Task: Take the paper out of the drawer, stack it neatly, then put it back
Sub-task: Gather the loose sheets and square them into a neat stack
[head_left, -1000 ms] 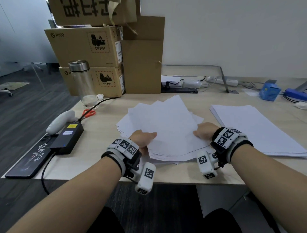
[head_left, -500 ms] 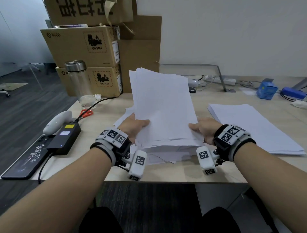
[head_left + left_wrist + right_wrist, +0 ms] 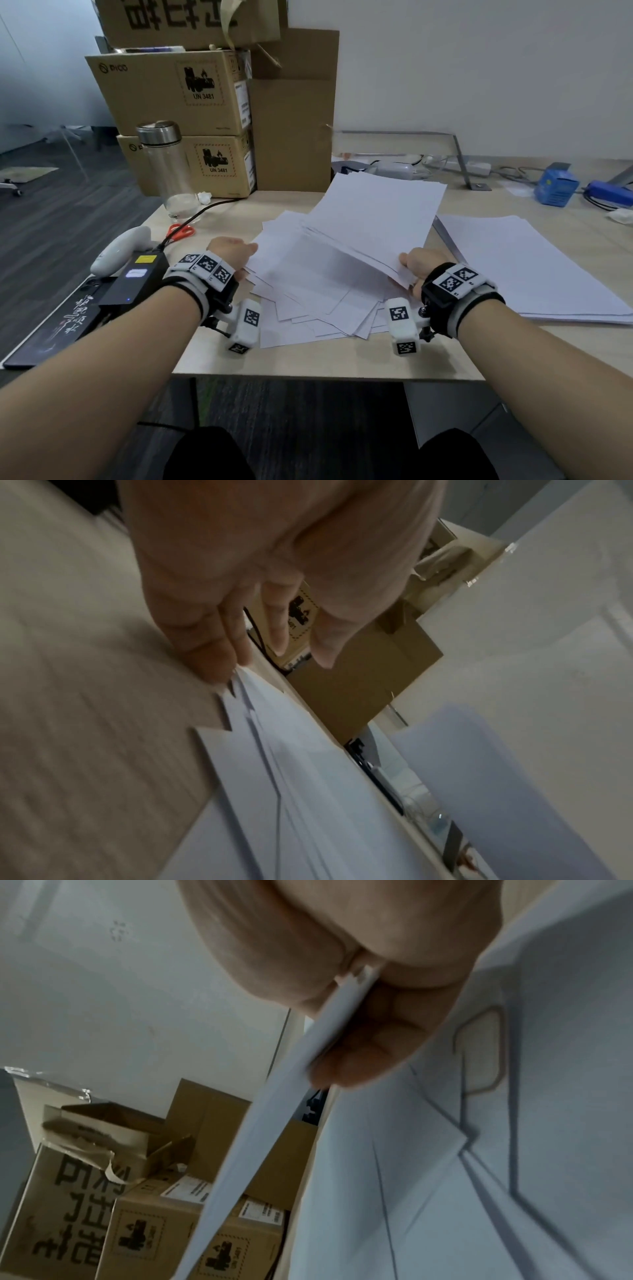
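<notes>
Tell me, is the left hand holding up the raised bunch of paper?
No, the left hand only touches the edge of the loose sheets on the desk, while the right hand pinches the raised bunch.

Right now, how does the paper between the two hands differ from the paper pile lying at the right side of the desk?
The loose paper between the hands is fanned out, with corners sticking out at many angles; the right pile lies flat with mostly even edges. The right hand pinches and lifts part of the loose paper and the left hand touches its edge; nobody touches the right pile. Both are plain white sheets on the desk.
</notes>
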